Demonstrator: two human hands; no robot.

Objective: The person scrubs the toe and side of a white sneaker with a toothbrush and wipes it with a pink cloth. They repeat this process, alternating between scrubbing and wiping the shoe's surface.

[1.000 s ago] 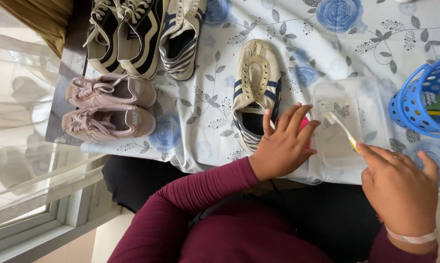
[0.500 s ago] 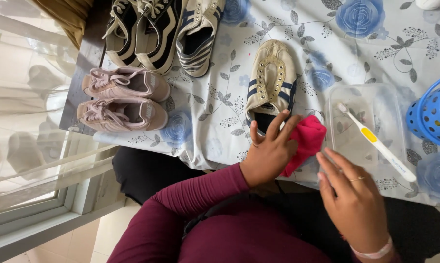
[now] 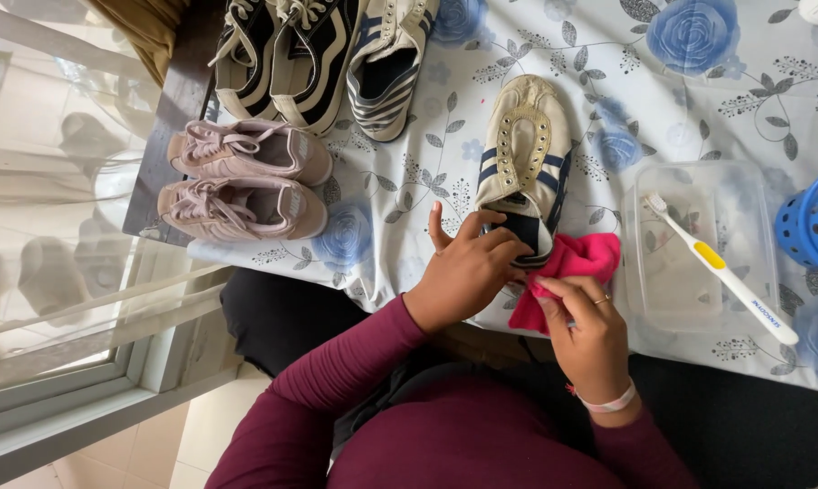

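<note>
A cream sneaker with navy stripes [image 3: 524,161] lies on the flowered tablecloth [image 3: 690,100], heel toward me. My left hand [image 3: 468,267] rests on its heel, fingers curled over the dark back part. My right hand [image 3: 590,335] pinches a bright pink cloth [image 3: 579,258] that touches the sneaker's heel on the right. A white toothbrush with a yellow patch [image 3: 721,269] lies across a clear plastic tub [image 3: 699,249], away from both hands.
Two pink sneakers [image 3: 246,177] sit side by side at the table's left edge. Three black, white and striped shoes [image 3: 327,54] stand at the back. A blue perforated basket [image 3: 817,222] is at the far right. A window frame [image 3: 83,389] runs along the left.
My right hand let go of the toothbrush, which now lies on the tub, and took hold of the pink cloth. My left hand stayed on the sneaker's heel.
</note>
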